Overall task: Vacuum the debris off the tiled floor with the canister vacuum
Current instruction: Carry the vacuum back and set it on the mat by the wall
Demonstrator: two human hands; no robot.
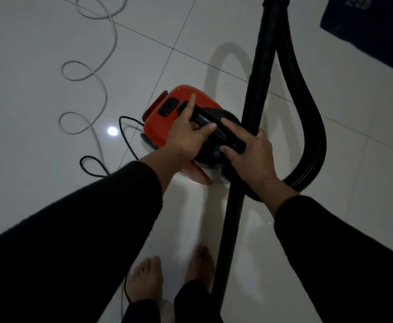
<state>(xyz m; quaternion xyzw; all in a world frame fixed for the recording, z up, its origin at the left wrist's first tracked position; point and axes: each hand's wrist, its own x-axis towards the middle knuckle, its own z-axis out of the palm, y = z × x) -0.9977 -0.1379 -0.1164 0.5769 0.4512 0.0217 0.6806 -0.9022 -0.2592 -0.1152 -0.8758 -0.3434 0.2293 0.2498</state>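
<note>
Our left hand [188, 134] wraps the black carry handle [210, 123] of the red canister vacuum [167, 122] on the glossy white tiled floor [39, 54]; our right hand [251, 155] rests open-fingered on it, touching the black wand [258, 85].

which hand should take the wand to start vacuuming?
Probably the right. The right hand already lies against the black wand, fingers on the canister handle. The left hand grips that handle on the side away from the wand.
</note>
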